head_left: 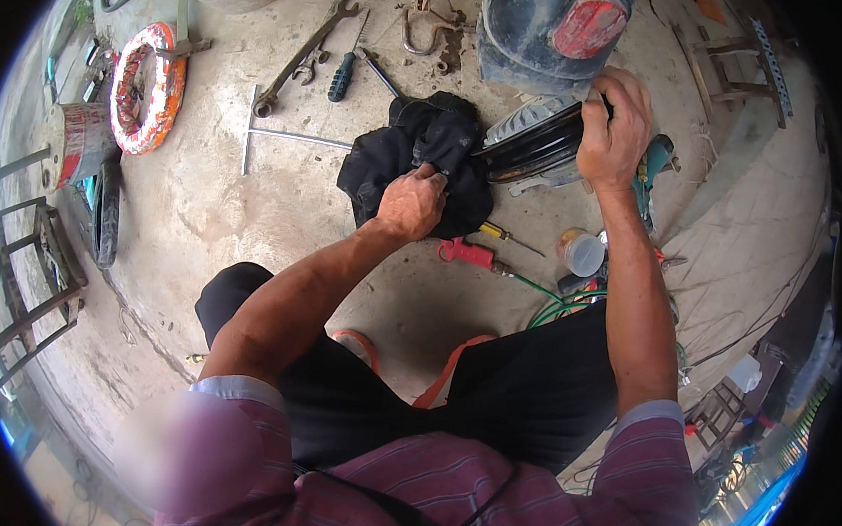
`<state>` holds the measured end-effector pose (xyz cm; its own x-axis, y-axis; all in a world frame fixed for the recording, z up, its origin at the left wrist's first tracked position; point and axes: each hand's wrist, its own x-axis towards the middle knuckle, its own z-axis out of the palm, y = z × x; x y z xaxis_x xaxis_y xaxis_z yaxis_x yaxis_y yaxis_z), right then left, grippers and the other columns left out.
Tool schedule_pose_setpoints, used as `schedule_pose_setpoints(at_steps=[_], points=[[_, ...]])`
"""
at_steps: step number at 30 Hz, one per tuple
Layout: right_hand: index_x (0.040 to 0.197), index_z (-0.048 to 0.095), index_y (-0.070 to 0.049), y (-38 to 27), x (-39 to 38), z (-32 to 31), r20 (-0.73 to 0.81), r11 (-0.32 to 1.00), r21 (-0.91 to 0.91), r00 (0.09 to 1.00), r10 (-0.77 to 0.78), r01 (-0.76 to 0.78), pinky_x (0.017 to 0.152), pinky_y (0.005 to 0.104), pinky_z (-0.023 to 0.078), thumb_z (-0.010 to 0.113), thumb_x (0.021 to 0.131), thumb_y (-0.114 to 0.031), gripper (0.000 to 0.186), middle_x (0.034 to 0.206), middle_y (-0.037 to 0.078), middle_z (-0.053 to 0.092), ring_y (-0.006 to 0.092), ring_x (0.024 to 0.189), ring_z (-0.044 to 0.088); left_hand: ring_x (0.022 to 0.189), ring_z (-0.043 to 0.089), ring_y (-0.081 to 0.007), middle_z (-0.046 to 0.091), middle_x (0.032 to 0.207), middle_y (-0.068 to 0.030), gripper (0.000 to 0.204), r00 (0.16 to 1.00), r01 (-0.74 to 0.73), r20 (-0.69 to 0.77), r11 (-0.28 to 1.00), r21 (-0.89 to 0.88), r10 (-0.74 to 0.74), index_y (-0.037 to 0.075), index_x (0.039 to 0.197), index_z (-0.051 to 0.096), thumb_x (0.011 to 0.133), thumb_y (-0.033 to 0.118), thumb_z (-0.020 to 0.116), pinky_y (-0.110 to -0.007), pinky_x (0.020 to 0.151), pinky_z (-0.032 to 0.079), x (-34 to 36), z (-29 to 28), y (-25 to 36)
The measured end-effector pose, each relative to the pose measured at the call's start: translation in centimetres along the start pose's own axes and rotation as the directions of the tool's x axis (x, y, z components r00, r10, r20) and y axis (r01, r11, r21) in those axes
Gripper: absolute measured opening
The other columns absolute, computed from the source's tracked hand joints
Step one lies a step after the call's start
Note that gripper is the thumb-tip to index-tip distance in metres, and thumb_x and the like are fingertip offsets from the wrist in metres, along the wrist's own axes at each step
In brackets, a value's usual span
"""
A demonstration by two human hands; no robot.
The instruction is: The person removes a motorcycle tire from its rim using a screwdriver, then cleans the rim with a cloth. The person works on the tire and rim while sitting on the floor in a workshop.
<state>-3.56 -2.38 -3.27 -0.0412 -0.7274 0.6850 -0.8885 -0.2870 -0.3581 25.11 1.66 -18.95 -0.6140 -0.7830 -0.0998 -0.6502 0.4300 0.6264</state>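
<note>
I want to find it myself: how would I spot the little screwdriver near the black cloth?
Start at the black cloth bunched on the concrete floor, under the left hand. Just past the cloth's lower right edge lies the small screwdriver. Its handle is yellow, while the tool beside it is red.

— What is the left hand (pixel 411 203) on?
— Its fingers (pixel 432 175) pinch a crumpled black inner tube (pixel 417 149), bunched against the dark wheel rim (pixel 532 143).

— And the right hand (pixel 615 130)?
— It is closed over the top edge of that rim, above a black tyre (pixel 546 22) with a red hub.

— What lies near the fingers?
— Just below the left ones, a yellow-handled screwdriver (pixel 503 235) and a red tool (pixel 469 254) on the concrete floor (pixel 215 205). Well beyond them, wrenches (pixel 308 52) and a green-handled screwdriver (pixel 341 76).
</note>
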Motion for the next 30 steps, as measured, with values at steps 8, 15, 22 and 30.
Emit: schedule_pose_setpoints(at_steps=[8, 15, 22, 30], points=[[0.090, 0.077, -0.011, 1.9, -1.0, -0.8, -0.033, 0.999, -0.045, 0.999, -0.002, 0.001, 0.092, 0.0446, 0.050, 0.065, 0.089, -0.024, 0.017, 0.103, 0.006, 0.076, 0.0332, 0.101, 0.068, 0.105, 0.074, -0.0435, 0.074, 0.114, -0.0215, 0.032, 0.903, 0.424, -0.050, 0.905, -0.041, -0.426, 0.010, 0.122, 0.078, 0.095, 0.027, 0.072, -0.052, 0.091, 0.059, 3.7, -12.2, -1.5], [0.088, 0.077, -0.015, 1.3, -1.3, -0.4, -0.021, 0.997, -0.039, 0.998, 0.063, -0.063, 0.093, 0.0434, 0.047, 0.065, 0.088, -0.030, 0.019, 0.105, 0.002, 0.076, 0.0312, 0.105, 0.067, 0.094, 0.077, -0.0306, 0.074, 0.108, -0.0120, 0.019, 0.807, 0.145, -0.586, 0.986, 0.081, -0.070, 0.006, 0.114, 0.080, 0.098, 0.014, 0.074, -0.043, 0.084, 0.061, 2.3, -15.9, -0.1], [0.090, 0.077, -0.012, 1.4, -1.1, -0.9, -0.019, 0.998, -0.018, 0.998, 0.058, -0.058, 0.097, 0.0435, 0.047, 0.065, 0.089, -0.025, 0.018, 0.106, 0.003, 0.076, 0.0313, 0.106, 0.067, 0.122, 0.066, -0.0320, 0.071, 0.125, -0.0103, 0.030, 0.916, -0.337, 0.212, 0.940, -0.052, 0.340, 0.007, 0.119, 0.078, 0.093, 0.022, 0.076, -0.047, 0.108, 0.052, 0.7, 1.7, 8.4], [0.092, 0.076, -0.006, 0.4, -0.9, -0.8, -0.010, 1.000, -0.013, 1.000, 0.023, -0.024, 0.098, 0.0441, 0.049, 0.066, 0.090, -0.018, 0.016, 0.104, 0.009, 0.076, 0.0333, 0.103, 0.068, 0.128, 0.061, -0.0330, 0.067, 0.126, -0.0133, 0.027, 0.920, -0.328, 0.263, 0.939, 0.106, 0.291, 0.008, 0.120, 0.074, 0.097, 0.019, 0.067, -0.052, 0.104, 0.050, 1.1, 10.6, 7.8]])
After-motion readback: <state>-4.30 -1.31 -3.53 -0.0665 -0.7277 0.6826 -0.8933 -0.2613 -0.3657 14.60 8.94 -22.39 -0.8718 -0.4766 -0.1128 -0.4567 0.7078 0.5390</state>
